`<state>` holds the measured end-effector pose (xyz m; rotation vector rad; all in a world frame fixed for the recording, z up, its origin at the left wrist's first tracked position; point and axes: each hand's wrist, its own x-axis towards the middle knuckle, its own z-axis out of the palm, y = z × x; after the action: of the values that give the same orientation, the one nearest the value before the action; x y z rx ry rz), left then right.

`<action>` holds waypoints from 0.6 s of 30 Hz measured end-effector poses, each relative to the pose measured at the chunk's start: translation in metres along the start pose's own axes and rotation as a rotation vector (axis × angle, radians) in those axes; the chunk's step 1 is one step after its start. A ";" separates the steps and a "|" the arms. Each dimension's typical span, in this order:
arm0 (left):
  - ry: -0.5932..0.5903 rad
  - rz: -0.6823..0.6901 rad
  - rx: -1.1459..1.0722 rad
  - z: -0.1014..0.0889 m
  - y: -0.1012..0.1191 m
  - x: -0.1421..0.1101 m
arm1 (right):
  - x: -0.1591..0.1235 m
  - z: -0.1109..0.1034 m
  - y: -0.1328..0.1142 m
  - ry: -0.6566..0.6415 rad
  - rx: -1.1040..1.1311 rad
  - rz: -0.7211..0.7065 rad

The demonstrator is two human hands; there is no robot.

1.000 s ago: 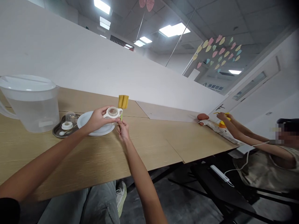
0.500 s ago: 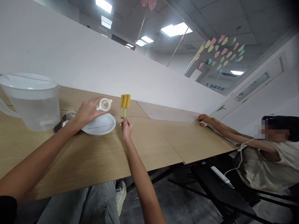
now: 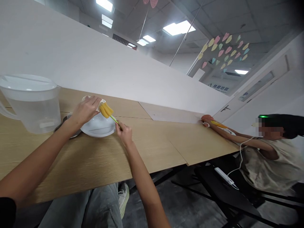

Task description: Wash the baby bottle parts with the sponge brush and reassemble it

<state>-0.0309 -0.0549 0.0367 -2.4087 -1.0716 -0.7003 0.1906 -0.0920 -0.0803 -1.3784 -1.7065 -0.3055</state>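
My left hand (image 3: 85, 110) is closed around a baby bottle (image 3: 102, 101) with a white ring at its neck. Most of the bottle is hidden behind the fingers. A bottle brush (image 3: 106, 110) with a yellow sponge head and green handle is gripped in my right hand (image 3: 124, 133). The sponge meets the bottle's mouth; how far inside it reaches, I cannot tell. Both hands are over or beside a white bowl (image 3: 99, 128) on the table. Under my left forearm a dark metallic dish (image 3: 76, 136) shows in part.
A large lidded clear pitcher (image 3: 40, 107) stands on the wooden table (image 3: 152, 142) at the left. A white partition (image 3: 106, 69) rises behind. Far right, another person (image 3: 266, 155) reaches onto the table, holding something orange-brown. A black chair (image 3: 218, 186) holds a white power strip.
The brush has swung from upright to tilted left, its sponge now against the bottle's mouth. My left hand has turned the bottle and shifted slightly left.
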 end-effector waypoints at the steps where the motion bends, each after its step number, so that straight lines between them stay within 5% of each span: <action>1: -0.003 0.020 0.048 -0.001 0.000 0.000 | 0.000 0.000 0.000 0.006 -0.054 -0.018; 11: -0.003 0.238 0.283 0.026 0.005 0.005 | -0.002 0.006 0.007 0.012 -0.359 -0.209; 18: 0.010 0.293 0.132 0.038 0.031 0.003 | -0.006 0.014 0.006 0.075 -0.379 -0.246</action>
<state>0.0052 -0.0519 0.0032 -2.3764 -0.7146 -0.5243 0.1894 -0.0843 -0.0951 -1.3980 -1.8190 -0.8453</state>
